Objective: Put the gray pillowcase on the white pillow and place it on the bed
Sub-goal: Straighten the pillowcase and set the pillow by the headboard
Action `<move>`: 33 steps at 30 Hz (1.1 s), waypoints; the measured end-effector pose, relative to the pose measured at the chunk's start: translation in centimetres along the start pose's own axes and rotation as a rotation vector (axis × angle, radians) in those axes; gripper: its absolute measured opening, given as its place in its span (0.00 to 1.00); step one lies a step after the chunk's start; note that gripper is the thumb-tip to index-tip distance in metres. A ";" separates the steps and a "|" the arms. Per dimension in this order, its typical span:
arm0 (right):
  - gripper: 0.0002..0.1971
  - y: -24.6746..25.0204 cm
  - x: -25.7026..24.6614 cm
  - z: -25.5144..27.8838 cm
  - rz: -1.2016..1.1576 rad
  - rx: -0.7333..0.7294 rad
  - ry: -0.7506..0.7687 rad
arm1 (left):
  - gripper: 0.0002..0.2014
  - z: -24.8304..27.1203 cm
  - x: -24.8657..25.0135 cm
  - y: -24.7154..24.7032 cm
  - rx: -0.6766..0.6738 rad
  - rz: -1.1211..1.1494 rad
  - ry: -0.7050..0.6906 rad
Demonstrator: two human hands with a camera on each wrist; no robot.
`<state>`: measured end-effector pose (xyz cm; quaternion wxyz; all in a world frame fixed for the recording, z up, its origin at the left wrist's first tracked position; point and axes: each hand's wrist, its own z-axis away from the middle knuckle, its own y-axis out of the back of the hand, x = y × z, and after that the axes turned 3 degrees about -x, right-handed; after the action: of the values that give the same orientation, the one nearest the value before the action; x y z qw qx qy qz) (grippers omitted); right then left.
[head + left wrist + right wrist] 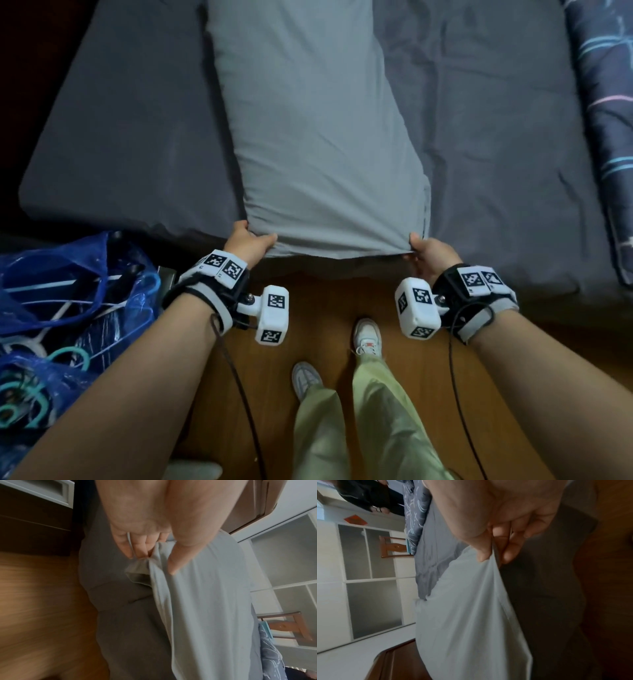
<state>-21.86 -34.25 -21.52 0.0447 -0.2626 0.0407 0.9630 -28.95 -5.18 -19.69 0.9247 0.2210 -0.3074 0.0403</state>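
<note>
While hands (248,243) pinch corners, pillowcase (322,137) lies smooth.

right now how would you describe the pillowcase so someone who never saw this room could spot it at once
Start at the big bed under its dark gray sheet, seen from its near edge. Lying lengthwise down the middle is the gray pillowcase, with the left hand and right hand pinching its two near corners. It is plainly paler than the sheet, and plain, unlike the patterned blue quilt at the right.

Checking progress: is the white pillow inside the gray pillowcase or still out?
Inside: the pillowcase lies plump on the bed, no white showing.
</note>
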 end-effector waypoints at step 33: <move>0.15 -1.2 1.3 2.3 0.948 -0.211 0.412 | 0.16 2.6 0.3 0.7 -0.142 0.224 -0.101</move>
<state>-23.95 -32.70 -20.28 -0.4312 -0.4023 0.0658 0.8049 -30.33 -5.69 -17.40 0.9111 0.1210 -0.3782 0.1104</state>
